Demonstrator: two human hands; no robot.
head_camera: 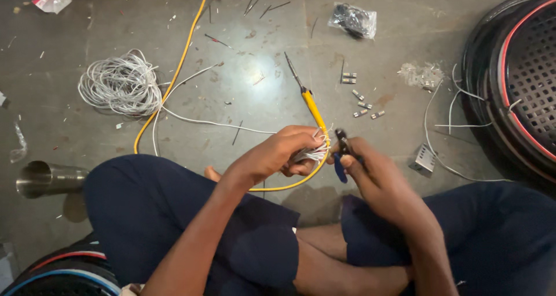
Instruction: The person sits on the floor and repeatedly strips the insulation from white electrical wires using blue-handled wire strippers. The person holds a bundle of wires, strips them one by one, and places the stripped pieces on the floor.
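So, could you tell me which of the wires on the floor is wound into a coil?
The white wire, bundled at upper left; the yellow cable runs loose beside it.

A loose coil of white wire is lying on the grey concrete floor, a shiny steel tumbler is lying on its side at left, and small metal connectors are sitting scattered near a clear plastic bag.

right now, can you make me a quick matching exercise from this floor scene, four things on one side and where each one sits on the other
Things:
1. coil of white wire
2. steel cup
3. clear bag of dark parts
4. black mesh basket

Places:
a. far right edge
b. top middle of the floor
c. lying on its side, lower left
d. upper left, beside the yellow cable

Pairs: 1-d, 2-c, 3-b, 4-a
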